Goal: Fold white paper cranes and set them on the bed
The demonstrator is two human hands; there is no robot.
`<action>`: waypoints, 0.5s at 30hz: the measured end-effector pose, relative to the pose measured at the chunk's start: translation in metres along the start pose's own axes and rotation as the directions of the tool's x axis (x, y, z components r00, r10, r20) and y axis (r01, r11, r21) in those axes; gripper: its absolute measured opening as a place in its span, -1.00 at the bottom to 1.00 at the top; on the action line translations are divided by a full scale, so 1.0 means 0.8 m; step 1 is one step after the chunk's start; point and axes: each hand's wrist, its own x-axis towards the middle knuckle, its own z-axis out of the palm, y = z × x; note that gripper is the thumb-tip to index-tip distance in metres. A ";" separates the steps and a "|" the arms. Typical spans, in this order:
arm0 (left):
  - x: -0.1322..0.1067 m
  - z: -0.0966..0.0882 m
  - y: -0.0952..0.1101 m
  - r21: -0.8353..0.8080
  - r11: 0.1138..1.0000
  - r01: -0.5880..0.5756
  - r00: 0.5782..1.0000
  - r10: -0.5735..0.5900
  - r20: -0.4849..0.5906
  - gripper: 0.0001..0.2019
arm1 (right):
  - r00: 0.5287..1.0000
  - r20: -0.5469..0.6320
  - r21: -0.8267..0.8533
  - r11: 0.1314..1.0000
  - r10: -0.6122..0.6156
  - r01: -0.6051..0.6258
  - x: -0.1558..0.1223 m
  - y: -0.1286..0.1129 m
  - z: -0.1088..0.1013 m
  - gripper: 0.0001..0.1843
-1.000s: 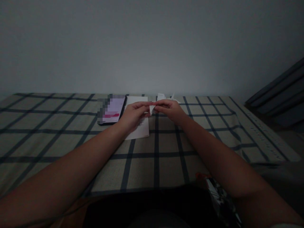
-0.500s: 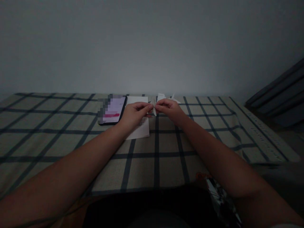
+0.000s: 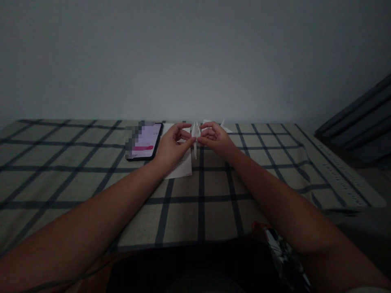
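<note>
A small folded piece of white paper [image 3: 196, 129] stands upright between my hands, a little above the checked cloth. My left hand [image 3: 177, 140] pinches it from the left, its thumb near the lower part and its index finger arched above. From the other side my right hand [image 3: 215, 137] grips the same paper with thumb and curled fingers. Beneath and behind my left hand lies a flat white sheet [image 3: 183, 169], partly covered by that hand. Finer folds of the held paper are too dim to make out.
Left of the sheet lies a phone [image 3: 146, 140] with a lit screen. Behind my right hand are white folded paper pieces [image 3: 225, 125]. A checked tablecloth [image 3: 259, 179] covers the table, which meets a plain wall [image 3: 195, 61]. Dark folded fabric [image 3: 363, 122] hangs at right.
The folded paper now shows taller and wider between my hands. My index fingers have lifted away from the thumbs, and both hands remain in about the same place.
</note>
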 end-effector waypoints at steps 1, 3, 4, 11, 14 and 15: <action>0.000 0.000 -0.001 0.005 1.000 0.001 1.000 -0.002 0.007 -0.53 | 1.000 0.006 -0.022 1.000 -0.002 0.002 0.000 0.001 0.000 -0.49; -0.002 0.001 -0.001 0.015 1.000 0.008 1.000 -0.009 0.009 -0.54 | 1.000 0.012 -0.075 0.997 -0.024 0.025 -0.001 0.000 0.001 -0.54; -0.004 0.002 0.000 0.019 1.000 0.012 1.000 -0.012 0.007 -0.54 | 0.999 0.014 -0.098 0.994 -0.040 0.042 -0.002 -0.001 0.001 -0.57; -0.006 0.003 0.003 0.027 0.999 0.023 1.000 -0.023 0.001 -0.58 | 0.995 0.029 -0.106 0.990 -0.095 0.097 -0.003 -0.001 0.005 -0.54; -0.005 0.002 0.005 0.032 0.999 0.011 1.000 -0.011 -0.012 -0.60 | 0.997 0.025 -0.070 0.994 -0.077 0.079 -0.002 0.001 0.005 -0.52; -0.005 0.002 0.005 0.038 0.999 0.002 1.000 -0.002 -0.013 -0.61 | 0.997 0.029 -0.064 0.995 -0.077 0.079 -0.002 0.001 0.005 -0.53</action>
